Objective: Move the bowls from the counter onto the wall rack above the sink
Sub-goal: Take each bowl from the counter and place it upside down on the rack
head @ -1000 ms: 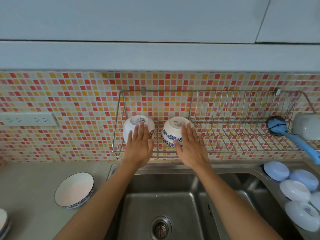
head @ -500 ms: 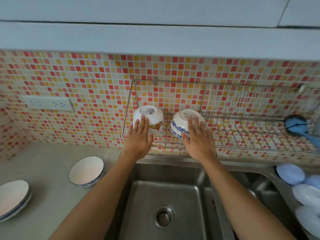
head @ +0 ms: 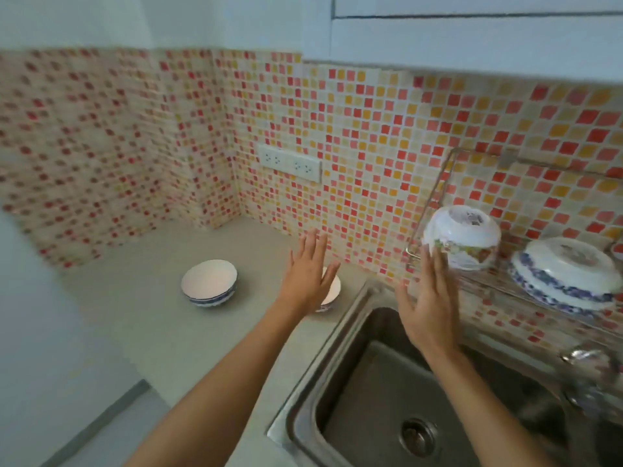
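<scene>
Left hand [head: 308,281] at frame centre, fingers spread and empty, hovering over a white blue-rimmed bowl [head: 332,291] on the grey counter [head: 161,332]. Stack of white blue-patterned bowls [head: 209,283] further left, upright. Right hand [head: 429,308] right of centre, fingers loosely spread, empty, over the steel sink [head: 387,382]. Upturned floral bowl [head: 460,235] and upturned blue-patterned bowl [head: 566,274] on the wire wall rack [head: 435,193] at right.

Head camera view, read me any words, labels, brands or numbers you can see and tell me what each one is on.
No text can be read.
Upturned bowl on the rack: a dark printed sticker on its base, too blurred to read.
Blue-patterned bowl beside it: a faint mark on its base, unreadable.
Wall socket strip: no lettering visible.
</scene>
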Demonstrator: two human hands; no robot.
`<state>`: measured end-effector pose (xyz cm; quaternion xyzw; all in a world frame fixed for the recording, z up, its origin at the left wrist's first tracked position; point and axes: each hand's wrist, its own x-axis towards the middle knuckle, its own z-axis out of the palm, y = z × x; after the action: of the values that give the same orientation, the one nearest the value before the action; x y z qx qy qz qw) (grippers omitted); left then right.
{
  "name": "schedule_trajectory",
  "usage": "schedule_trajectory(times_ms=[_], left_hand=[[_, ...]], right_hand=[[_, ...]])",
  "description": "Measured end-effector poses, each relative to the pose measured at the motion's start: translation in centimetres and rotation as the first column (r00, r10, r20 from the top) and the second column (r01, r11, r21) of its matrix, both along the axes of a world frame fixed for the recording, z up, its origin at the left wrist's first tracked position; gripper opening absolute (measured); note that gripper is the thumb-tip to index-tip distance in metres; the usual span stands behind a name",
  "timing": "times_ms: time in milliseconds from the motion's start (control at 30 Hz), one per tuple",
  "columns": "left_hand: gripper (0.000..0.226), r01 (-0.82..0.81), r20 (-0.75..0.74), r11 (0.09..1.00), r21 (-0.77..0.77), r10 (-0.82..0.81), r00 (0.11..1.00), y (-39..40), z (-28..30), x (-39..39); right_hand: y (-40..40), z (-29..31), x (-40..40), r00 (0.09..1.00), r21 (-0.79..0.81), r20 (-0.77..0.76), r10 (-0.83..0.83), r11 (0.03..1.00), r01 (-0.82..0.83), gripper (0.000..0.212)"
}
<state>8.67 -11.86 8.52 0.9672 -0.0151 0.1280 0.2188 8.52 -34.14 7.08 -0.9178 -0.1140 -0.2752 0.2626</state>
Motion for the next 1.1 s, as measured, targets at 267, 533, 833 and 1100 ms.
schedule_trajectory(times_ms=[267, 533, 833, 1100], left_hand=[[0.060, -0.287, -0.118, 0.957, -0.037, 0.281, 0.952, 18.0, -5.3, -3.2], [0.060, -0.423, -0.228, 0.897, -0.126, 0.389, 0.893, 31.6, -12.0, -2.2], [0.058, -0.522, -0.444, 0.738, -0.427, 0.332, 0.832, 36.4, -16.5, 2.7], [0.035, -0.579, -0.469, 0.589, -0.563, 0.349, 0.811, 35.4, -16.6, 2.7]], right_hand=[[20.6, -6.3, 0.0, 0.893, -0.016, -0.358, 0.273, 0.954, -0.298, 0.069], [35.3, -12.0, 3.1, 0.724, 0.248, -0.596, 0.348, 0.937, -0.246, 0.076], [43.4, -16.9, 6.5, 0.421, 0.548, -0.813, 0.402, 0.773, 0.320, 0.046], [41.5, -15.6, 5.6, 0.355, 0.615, -0.788, 0.503, 0.653, 0.442, 0.037]])
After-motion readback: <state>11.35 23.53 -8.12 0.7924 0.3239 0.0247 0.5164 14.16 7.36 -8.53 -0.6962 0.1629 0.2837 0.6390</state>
